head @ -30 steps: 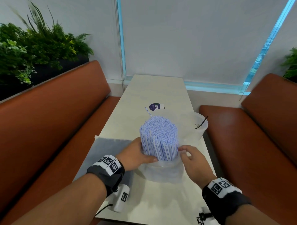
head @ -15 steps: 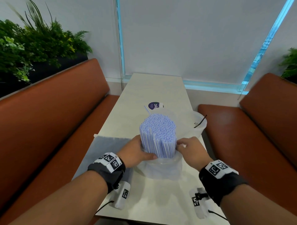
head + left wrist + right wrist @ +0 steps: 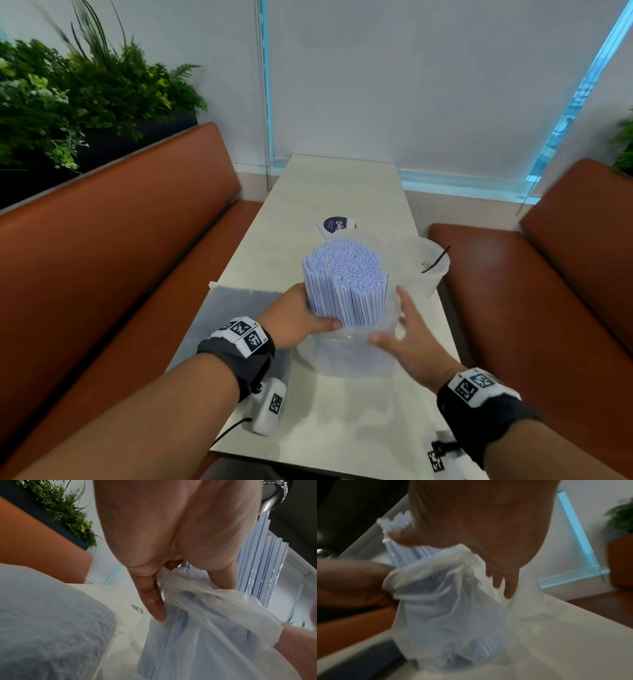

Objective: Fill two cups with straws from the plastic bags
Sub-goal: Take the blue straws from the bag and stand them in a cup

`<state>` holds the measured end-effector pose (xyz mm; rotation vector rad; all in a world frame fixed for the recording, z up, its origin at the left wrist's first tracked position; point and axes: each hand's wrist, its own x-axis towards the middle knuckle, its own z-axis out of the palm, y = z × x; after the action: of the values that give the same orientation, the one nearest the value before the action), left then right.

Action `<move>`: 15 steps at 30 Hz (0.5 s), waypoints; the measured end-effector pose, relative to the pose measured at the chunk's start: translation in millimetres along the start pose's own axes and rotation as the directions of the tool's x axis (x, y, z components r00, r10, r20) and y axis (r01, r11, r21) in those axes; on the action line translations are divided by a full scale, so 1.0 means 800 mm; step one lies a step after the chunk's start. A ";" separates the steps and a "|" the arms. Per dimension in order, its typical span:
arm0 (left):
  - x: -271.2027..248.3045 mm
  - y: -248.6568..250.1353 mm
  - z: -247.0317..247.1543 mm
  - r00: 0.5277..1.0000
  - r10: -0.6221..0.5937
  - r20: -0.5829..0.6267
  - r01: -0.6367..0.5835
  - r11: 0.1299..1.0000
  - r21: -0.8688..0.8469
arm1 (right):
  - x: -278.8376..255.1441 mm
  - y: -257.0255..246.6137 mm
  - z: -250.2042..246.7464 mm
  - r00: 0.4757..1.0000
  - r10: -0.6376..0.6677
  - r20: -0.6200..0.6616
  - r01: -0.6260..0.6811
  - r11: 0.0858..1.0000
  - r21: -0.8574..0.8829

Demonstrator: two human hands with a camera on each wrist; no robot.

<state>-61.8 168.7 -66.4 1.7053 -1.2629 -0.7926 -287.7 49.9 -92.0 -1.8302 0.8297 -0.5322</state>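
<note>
A thick bundle of white-and-blue straws (image 3: 346, 281) stands upright on the table, its lower part inside a clear plastic bag (image 3: 349, 356) bunched down around it. My left hand (image 3: 308, 315) grips the bundle and the bag's rim from the left, thumb across the front. The left wrist view shows those fingers (image 3: 154, 601) pressed on the bag (image 3: 205, 628) below the straws (image 3: 257, 561). My right hand (image 3: 394, 325) hovers open at the right side with fingers spread; in the blurred right wrist view it (image 3: 505, 585) sits by the bag (image 3: 445, 601). A clear cup (image 3: 428, 270) holds one dark straw.
A second flat bag (image 3: 239, 308) lies on the table left of my left wrist. Behind the bundle is a round dark-blue label (image 3: 337, 224) and a faint clear rim. Orange benches (image 3: 120, 274) flank the narrow table (image 3: 342, 188); plants stand at left.
My right hand has let go of the bag's rim and opened, fingers spread beside it. The left hand keeps its grip on the bundle. The view has shifted slightly.
</note>
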 end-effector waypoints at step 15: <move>-0.027 0.015 0.054 0.843 -0.490 0.223 0.493 0.869 0.045 | 0.016 -0.050 -0.003 0.973 0.230 -0.001 -0.202 0.854 -0.480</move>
<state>-110.6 176.9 -74.8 2.0029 -0.9584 -1.3292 -268.9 48.8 -54.1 -2.1464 1.1907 -0.1296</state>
